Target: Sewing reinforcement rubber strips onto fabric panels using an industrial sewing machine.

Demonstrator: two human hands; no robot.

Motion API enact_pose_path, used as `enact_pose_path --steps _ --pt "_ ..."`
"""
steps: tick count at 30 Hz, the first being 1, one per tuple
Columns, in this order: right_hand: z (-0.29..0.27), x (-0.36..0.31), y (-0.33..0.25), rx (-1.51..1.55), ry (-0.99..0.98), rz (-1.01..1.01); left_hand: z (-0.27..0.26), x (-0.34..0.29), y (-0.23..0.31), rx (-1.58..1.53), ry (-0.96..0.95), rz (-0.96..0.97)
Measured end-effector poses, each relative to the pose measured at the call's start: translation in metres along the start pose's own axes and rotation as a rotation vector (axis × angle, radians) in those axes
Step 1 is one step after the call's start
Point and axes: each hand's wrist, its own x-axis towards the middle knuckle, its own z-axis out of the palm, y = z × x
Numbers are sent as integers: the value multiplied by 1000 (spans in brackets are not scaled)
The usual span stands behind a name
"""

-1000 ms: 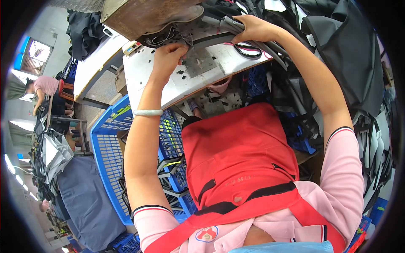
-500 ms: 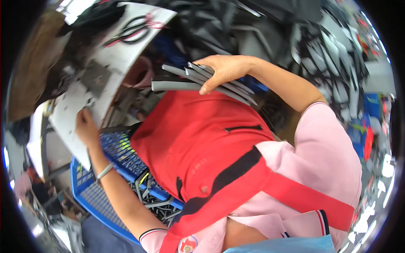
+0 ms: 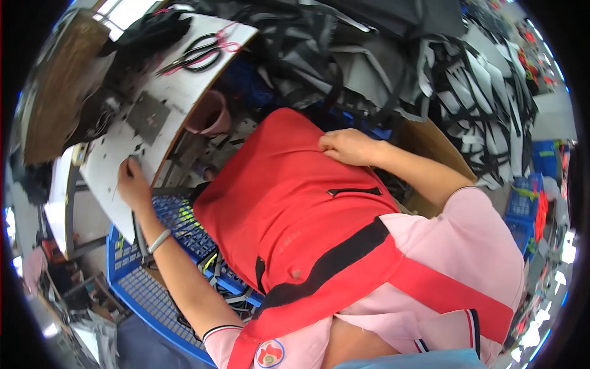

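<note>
My left hand point(image 3: 133, 184) is above the near end of the white tabletop point(image 3: 114, 161), its fingers bent in a pinch. A small dark piece shows at the fingertips, and a dark strip point(image 3: 139, 232) hangs down by the wrist, seemingly from this hand. On my lap, my right hand point(image 3: 349, 146) is closed with curled fingers at the edge of the red apron point(image 3: 276, 178). The cloth creases at its fingertips; no strips show in it.
Black-handled scissors point(image 3: 200, 54) and a dark square plate point(image 3: 147, 117) lie on the tabletop. A pink bin point(image 3: 212, 115) stands beside it. Below my left arm is a blue plastic basket point(image 3: 144, 295) holding strips. Black and grey material point(image 3: 369, 67) is heaped ahead, near a cardboard box point(image 3: 439, 147).
The bundle of grey strips has left my right hand, which has moved down and nearer to me onto the apron. My left hand has stayed near the table's end, shifting slightly right.
</note>
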Motion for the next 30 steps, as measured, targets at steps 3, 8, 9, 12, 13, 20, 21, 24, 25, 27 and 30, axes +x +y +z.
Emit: enact_pose_path --steps 3,8,9,12,13,20,21,24,25,27,30 --pt "32 49 -22 28 80 -222 1 3 15 27 -32 -72" --pt "72 86 -44 -225 14 -302 -3 5 21 23 40 -90" --pt "73 88 -42 -254 35 -291 -5 7 25 8 -18 -149" --pt "71 91 -44 -77 102 -244 -9 7 15 28 21 -104" --pt "70 92 -44 -87 99 -280 -9 7 13 34 16 -110" --pt "73 80 -59 -50 23 -244 -21 -26 36 -440 53 -279" --pt "67 77 -68 93 -55 -151 -17 -41 57 -641 -38 -400" --pt "81 80 -87 547 -228 -89 -10 -102 142 -920 -58 -175" --pt "94 82 -87 861 -312 -87 -13 -122 176 -1041 -175 -184" --pt "150 120 -51 559 -124 -599 1 -164 218 -930 -273 20" --pt "165 120 -47 379 -59 -722 4 -181 223 -786 -364 159"
